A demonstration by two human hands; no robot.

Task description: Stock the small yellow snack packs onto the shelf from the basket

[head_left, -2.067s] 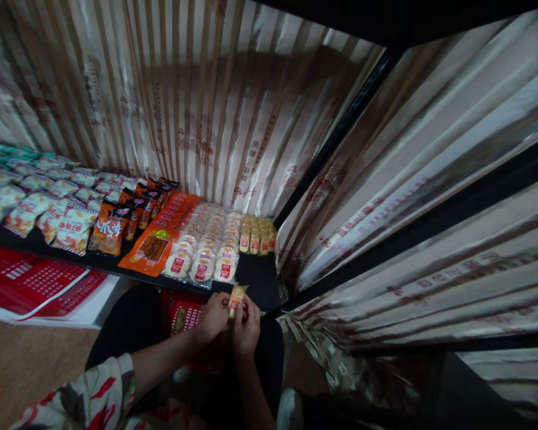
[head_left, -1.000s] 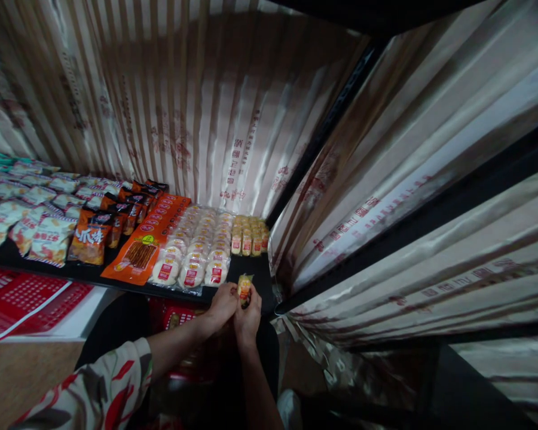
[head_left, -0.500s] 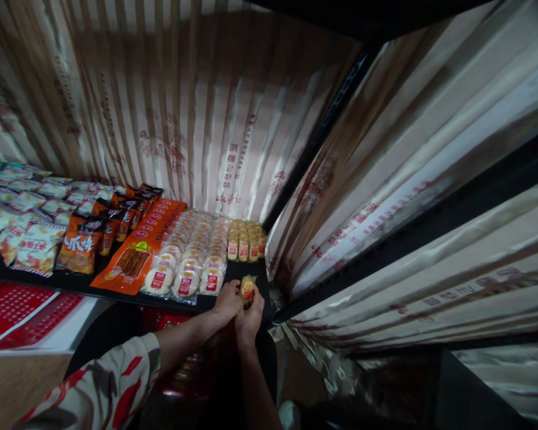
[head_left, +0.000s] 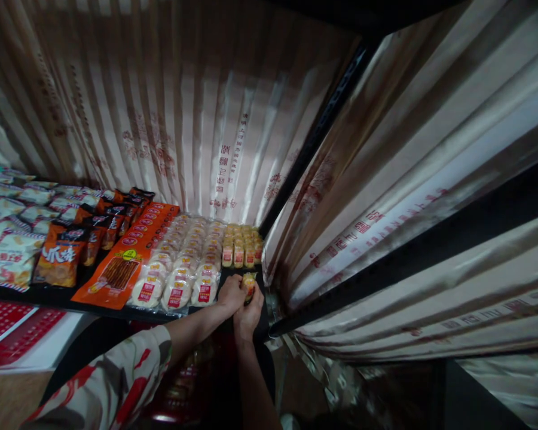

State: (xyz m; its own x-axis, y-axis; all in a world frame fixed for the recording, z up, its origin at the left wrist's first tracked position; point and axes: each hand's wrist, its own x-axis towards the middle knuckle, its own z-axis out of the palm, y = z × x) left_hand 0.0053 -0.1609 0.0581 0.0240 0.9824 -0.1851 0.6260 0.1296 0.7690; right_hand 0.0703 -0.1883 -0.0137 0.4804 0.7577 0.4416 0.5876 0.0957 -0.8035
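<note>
A small yellow wrapped snack packet (head_left: 249, 284) with a red label is pinched between my two hands, above the front right corner of the black shelf. My right hand (head_left: 248, 315) wraps its fingers around the packet from the right. My left hand (head_left: 231, 294) closes on its left side, with some fingertips hidden. Just behind sit rows of similar yellow packets (head_left: 238, 254). To the left of my hands lie rows of round white wrapped cakes (head_left: 176, 291) with red labels.
A long orange snack bag (head_left: 116, 269) lies left of the white cakes. Further left stand black-and-orange bags (head_left: 59, 257) and white snack bags (head_left: 12, 254). Pleated printed curtains (head_left: 197, 119) hang behind and to the right, with a dark pole (head_left: 311, 146) at the corner.
My view has shifted slightly, so the goods on the left sit further left and lower. Both hands stay on the yellow packet, almost in place over the shelf corner.
</note>
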